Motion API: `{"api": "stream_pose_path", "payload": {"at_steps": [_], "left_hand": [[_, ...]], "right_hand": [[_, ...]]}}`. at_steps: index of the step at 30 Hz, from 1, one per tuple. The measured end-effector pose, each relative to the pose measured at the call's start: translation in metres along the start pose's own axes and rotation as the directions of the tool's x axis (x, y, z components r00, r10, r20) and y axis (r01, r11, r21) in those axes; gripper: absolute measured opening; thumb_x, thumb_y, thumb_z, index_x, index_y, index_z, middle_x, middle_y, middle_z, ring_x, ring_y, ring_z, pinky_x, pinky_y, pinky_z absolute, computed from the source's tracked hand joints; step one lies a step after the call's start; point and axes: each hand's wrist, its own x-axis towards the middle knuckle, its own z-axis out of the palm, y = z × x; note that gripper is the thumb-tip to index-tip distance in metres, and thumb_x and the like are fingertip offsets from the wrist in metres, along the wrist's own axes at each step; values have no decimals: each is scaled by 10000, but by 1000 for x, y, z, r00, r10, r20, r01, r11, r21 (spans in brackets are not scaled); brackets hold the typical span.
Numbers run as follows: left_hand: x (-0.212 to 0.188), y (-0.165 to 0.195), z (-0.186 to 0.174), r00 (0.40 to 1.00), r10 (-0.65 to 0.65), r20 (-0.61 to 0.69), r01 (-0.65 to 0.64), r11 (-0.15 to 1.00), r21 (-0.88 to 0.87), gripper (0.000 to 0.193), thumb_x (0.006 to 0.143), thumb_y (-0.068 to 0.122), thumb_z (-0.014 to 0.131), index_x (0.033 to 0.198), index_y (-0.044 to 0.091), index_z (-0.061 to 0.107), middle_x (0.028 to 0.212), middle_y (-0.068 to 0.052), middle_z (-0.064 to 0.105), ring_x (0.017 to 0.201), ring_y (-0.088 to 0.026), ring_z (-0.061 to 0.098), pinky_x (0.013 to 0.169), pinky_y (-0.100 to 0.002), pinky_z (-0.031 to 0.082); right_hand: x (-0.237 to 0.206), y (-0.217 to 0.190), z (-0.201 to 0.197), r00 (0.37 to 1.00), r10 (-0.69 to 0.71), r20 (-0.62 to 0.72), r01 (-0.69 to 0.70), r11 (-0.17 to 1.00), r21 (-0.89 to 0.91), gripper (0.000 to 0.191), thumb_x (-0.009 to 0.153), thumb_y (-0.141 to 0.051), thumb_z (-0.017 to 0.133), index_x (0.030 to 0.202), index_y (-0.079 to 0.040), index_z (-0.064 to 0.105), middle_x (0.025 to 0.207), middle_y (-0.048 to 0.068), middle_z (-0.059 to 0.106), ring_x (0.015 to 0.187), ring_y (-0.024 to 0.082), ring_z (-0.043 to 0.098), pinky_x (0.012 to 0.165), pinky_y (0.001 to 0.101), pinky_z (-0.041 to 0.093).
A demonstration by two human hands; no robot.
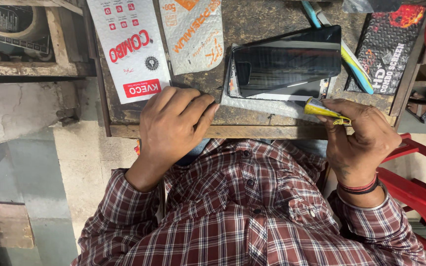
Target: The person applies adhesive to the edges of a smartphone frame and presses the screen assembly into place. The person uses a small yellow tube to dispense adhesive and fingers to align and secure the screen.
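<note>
Beside phone (287,61), right hand (358,140) gripping tube (324,109).

Phone (287,61) lies on table (252,116) (pouches (134,49) to its left).

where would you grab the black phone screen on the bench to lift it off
Probably by the two long edges of the black phone screen, near the middle, coming from above. It lies flat, glass up, on a white padded sleeve, so pinching the edges avoids pressing the glass.
</note>
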Motion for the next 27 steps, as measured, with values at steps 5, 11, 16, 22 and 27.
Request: {"api": "stream_pose_path", "payload": {"at_steps": [5,11,16,22,27], "left_hand": [[-3,-3,-1,1000,1,-10,-1,1000,2,148,951,224,842,1016,105,784,992,2,687,891,-169,621,746,-326,531],[-5,-5,-1,1000,-3,-17,3,1000,7,150,944,224,850,1010,106,786,992,2,691,884,-165,622,734,-323,532],[-5,-5,-2,1000,-7,-23,7,1000,13,149,944,228,851,1011,112,786,992,3,690,889,-167,624,735,-325,532],[-8,-4,-4,1000,-12,-29,13,1000,19,150,942,231,855,998,113,782,988,6,689,881,-169,622,733,-331,527],[-12,-7,-8,999,-16,-32,16,1000,18,147,942,230,854,994,112,783,987,8,692,878,-165,623,734,-329,528]], "right_hand": [[0,-4,0,1000,11,3,-11,1000,8,265,899,77,850,1116,-13,727,1085,132,750,932,250,721,823,318,526],[-3,-1,0,1000,3,4,-3,1000,-5,252,917,85,848,1116,-10,727,1075,131,752,941,249,724,832,315,530],[-4,2,0,1000,13,-1,-12,1000,9,214,948,47,869,1089,-12,719,1041,122,749,946,238,727,837,305,532],[-5,-1,-3,1000,7,-9,-8,1000,-18,252,923,25,874,1125,-10,727,1090,143,750,917,259,716,815,319,520],[-10,-2,-1,1000,22,-5,-22,1000,-6,205,977,21,866,1122,-21,728,1075,125,757,941,247,726,837,306,519]]}}
